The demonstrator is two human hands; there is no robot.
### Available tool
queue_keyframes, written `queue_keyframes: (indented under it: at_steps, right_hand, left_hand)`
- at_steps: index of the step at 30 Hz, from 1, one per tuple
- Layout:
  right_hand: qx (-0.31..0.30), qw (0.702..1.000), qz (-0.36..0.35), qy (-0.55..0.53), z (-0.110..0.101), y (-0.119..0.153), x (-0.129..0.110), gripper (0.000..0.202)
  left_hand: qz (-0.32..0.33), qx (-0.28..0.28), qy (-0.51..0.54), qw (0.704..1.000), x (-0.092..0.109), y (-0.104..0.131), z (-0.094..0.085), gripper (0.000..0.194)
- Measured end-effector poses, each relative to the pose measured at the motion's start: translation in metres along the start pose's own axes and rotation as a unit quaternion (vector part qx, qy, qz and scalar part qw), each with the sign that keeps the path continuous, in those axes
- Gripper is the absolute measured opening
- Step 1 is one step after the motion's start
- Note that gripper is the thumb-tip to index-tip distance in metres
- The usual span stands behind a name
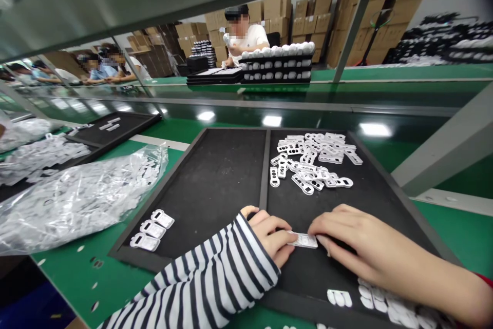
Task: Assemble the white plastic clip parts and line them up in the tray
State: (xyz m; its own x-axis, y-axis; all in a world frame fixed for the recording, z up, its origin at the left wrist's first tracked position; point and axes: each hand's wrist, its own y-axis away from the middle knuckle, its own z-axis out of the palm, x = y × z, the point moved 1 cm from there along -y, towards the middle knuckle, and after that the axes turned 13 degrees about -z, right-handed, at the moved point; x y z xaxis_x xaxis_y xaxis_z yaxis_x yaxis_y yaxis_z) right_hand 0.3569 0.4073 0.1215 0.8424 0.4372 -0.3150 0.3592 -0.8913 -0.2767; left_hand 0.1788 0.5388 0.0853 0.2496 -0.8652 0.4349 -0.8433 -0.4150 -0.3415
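A small white plastic casing lies on the black divided tray, in its right compartment. My left hand, in a striped sleeve, grips the casing's left end between its fingers. At the other end, the fingertips of my right hand pinch the casing's right edge. Beyond my hands lies a loose heap of white plastic frames with cut-out holes. Several small white pieces with rounded ends sit near my right forearm, partly covered by it. Three assembled-looking white casings form a row in the left compartment's near corner.
A clear plastic bag full of white parts lies left of the tray. Another black tray stands farther left. A metal post slants at the right. Across the line, a person sits behind stacked trays; other people sit at far left.
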Motion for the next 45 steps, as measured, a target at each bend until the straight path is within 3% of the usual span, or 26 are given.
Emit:
queue_keyframes:
  at_steps: [11, 23, 28, 31, 34, 36, 40, 45]
  right_hand:
    - [-0.006, 0.997, -0.048, 0.066, 0.01, -0.001, -0.001, 0.019]
    - [0.058, 0.992, -0.065, 0.095, 0.016, 0.002, -0.001, 0.025]
    - [0.088, 0.994, -0.013, 0.058, 0.013, 0.005, -0.001, 0.022]
    - [0.095, 0.991, 0.085, -0.052, 0.008, 0.004, 0.0, 0.018]
    - [0.092, 0.963, 0.195, -0.16, 0.003, 0.0, 0.003, 0.01]
    - [0.079, 0.951, 0.227, -0.197, 0.001, -0.002, 0.005, 0.012]
    - [0.047, 0.946, 0.222, -0.232, 0.003, -0.005, 0.006, 0.021]
    - [0.037, 0.97, 0.147, -0.188, 0.01, -0.002, 0.003, 0.022]
  left_hand:
    - [-0.05, -0.049, 0.039, 0.997, -0.002, -0.003, -0.002, 0.014]
    - [-0.037, 0.012, 0.046, 0.998, 0.002, -0.003, 0.001, 0.015]
    - [-0.034, -0.005, 0.015, 0.999, 0.003, -0.002, 0.0, 0.022]
    - [-0.028, -0.005, 0.005, 1.0, 0.003, -0.001, -0.001, 0.028]
    - [-0.027, -0.018, 0.007, 0.999, 0.004, -0.001, -0.002, 0.027]
    - [-0.023, -0.024, 0.011, 0.999, 0.005, -0.002, -0.004, 0.023]
    - [-0.023, -0.023, 0.028, 0.999, 0.007, -0.003, -0.006, 0.02]
    - [-0.045, -0.045, 0.04, 0.997, 0.009, -0.003, -0.007, 0.01]
